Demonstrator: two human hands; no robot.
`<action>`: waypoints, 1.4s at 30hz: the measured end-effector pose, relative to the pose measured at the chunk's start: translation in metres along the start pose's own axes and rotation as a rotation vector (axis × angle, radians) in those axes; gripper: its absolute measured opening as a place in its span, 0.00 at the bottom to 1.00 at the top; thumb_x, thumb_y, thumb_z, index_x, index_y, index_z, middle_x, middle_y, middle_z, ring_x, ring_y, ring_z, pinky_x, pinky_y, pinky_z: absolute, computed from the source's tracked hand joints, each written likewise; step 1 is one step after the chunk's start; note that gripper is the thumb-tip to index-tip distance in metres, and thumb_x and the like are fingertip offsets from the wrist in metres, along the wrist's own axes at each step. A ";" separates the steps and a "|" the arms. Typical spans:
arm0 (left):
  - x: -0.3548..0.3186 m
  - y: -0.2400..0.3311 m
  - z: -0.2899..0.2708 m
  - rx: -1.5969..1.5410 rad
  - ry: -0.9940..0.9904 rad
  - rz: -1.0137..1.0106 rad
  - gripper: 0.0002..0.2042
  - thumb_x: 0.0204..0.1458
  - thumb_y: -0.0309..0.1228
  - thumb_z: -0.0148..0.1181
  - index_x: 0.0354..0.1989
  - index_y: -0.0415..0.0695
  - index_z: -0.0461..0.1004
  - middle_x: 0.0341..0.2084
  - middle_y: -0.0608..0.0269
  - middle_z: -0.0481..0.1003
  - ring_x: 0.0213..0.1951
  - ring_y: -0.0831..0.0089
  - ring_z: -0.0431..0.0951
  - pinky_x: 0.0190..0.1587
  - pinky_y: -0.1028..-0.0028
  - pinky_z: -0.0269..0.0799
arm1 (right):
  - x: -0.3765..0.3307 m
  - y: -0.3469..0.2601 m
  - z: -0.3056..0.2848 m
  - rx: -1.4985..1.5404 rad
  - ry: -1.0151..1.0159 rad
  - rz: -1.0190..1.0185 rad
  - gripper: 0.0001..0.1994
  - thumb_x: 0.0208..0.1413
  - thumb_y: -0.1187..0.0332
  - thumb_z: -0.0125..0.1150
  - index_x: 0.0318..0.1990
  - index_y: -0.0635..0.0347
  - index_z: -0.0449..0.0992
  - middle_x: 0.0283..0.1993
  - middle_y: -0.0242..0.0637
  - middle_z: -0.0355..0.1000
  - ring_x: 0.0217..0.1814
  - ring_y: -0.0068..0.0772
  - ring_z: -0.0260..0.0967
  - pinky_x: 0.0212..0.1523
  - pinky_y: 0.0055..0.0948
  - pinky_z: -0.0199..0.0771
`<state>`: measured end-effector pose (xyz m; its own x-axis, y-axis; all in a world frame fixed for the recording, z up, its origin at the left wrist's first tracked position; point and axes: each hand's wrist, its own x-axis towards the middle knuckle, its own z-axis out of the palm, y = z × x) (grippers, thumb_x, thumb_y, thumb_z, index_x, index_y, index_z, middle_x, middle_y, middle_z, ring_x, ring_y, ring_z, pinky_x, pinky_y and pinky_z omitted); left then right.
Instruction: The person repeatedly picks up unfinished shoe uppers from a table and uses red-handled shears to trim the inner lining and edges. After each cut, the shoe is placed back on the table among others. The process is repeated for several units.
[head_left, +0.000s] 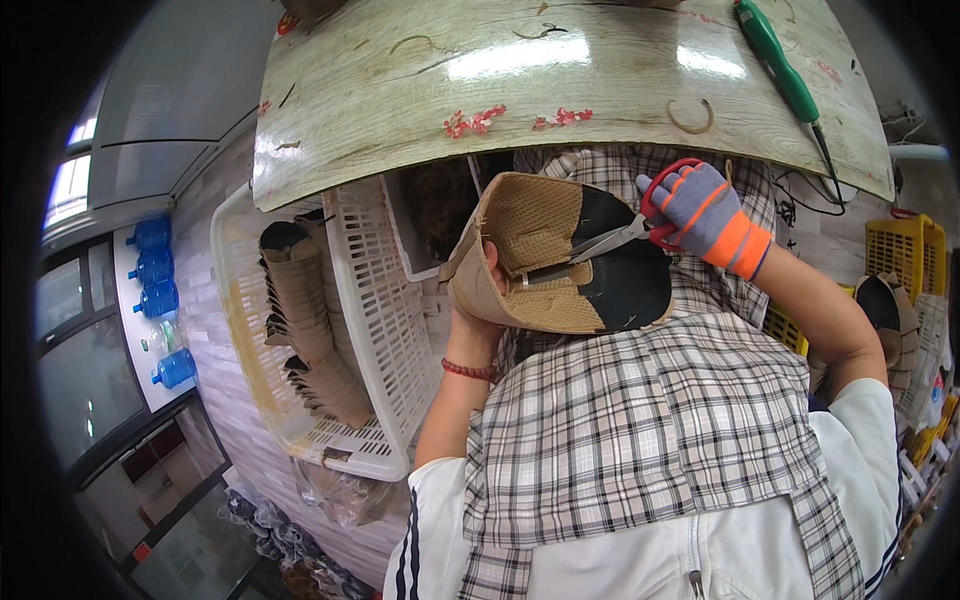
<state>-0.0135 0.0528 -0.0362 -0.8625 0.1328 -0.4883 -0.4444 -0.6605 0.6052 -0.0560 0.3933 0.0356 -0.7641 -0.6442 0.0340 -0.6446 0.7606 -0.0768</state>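
Over my lap, just below the table edge, is a tan and black shoe upper (pixel 545 215) with its mesh lining showing. My left hand (pixel 475 325) grips it from the left side, the thumb inside the opening and the other fingers partly hidden behind the material. My right hand (pixel 705 212), in a grey and orange glove, is closed on the red handles of a pair of scissors (pixel 612 241). The blades reach into the opening, alongside a strip inside the upper. Whether they touch the fabric I cannot tell.
A wood-patterned table (pixel 370 120) spans the far side, with thread scraps and a green corded hand tool (pixel 778 60) on it. To the left, a white plastic basket (pixel 385 330) holds stacked shoe uppers (pixel 305 300). Yellow crates (pixel 905 255) and more uppers (pixel 885 315) are at right.
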 end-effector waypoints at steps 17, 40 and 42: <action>-0.012 0.010 0.024 -0.046 -0.046 -0.007 0.21 0.61 0.35 0.63 0.60 0.43 0.70 0.53 0.65 0.74 0.52 0.76 0.74 0.54 0.73 0.73 | -0.012 -0.002 -0.006 0.482 0.106 0.353 0.20 0.44 0.60 0.76 0.40 0.63 0.78 0.32 0.43 0.76 0.34 0.47 0.76 0.37 0.38 0.75; -0.026 0.040 -0.008 1.294 -0.090 0.728 0.04 0.56 0.24 0.61 0.32 0.37 0.81 0.25 0.65 0.79 0.28 0.73 0.78 0.37 0.72 0.75 | -0.043 -0.002 0.000 1.060 -0.614 0.523 0.35 0.52 0.31 0.60 0.38 0.62 0.82 0.24 0.41 0.76 0.26 0.38 0.73 0.31 0.37 0.70; -0.032 0.043 -0.015 1.356 -0.259 0.823 0.09 0.53 0.22 0.64 0.42 0.38 0.80 0.32 0.61 0.80 0.37 0.65 0.79 0.44 0.66 0.75 | -0.050 -0.011 0.012 1.111 -0.564 0.509 0.33 0.54 0.34 0.60 0.36 0.62 0.81 0.22 0.43 0.73 0.25 0.39 0.70 0.30 0.37 0.69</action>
<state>-0.0013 0.0092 -0.0045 -0.9171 0.2981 0.2647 0.3837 0.4798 0.7890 -0.0102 0.4162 0.0229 -0.6242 -0.4614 -0.6304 0.2711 0.6289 -0.7287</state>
